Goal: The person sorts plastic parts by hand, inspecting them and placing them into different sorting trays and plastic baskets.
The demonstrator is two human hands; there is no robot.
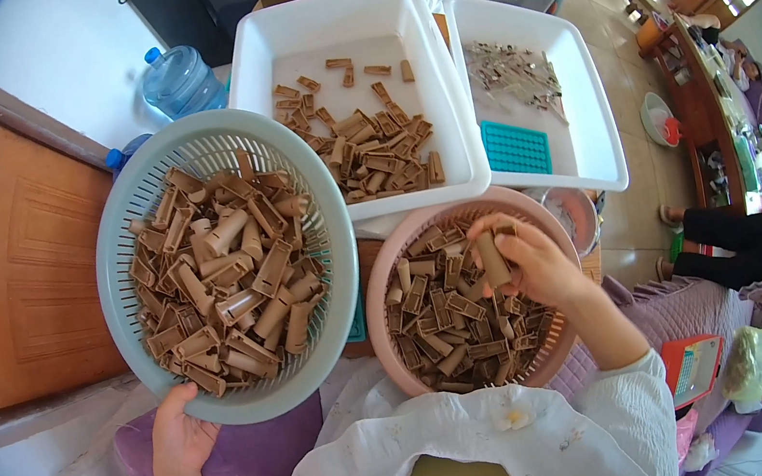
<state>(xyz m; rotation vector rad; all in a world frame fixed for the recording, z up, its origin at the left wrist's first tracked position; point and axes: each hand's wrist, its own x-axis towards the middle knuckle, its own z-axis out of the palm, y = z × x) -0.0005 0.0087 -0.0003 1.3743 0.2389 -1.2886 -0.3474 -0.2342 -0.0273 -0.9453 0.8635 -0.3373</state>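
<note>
My left hand (184, 429) grips the near rim of a grey-green slotted plastic basket (119, 294), its thumb on the rim's top edge. Many brown plastic pieces (226, 232), curved and trough-shaped with small slots, are heaped in that basket. Over a pink basket (379, 321), my right hand (540, 262) pinches one brown plastic piece (492, 261) with its rounded side showing. More pieces of this kind (454, 306) fill the pink basket below. Part of its right side is covered by my right hand and wrist.
Beyond the baskets stands a white tub (477, 161) with more brown pieces. A second white tub (604, 148) holds small metal parts and a teal grid tray (516, 147). Blue water bottles (182, 83) stand behind the left basket. Another person (752, 244) is at the far right.
</note>
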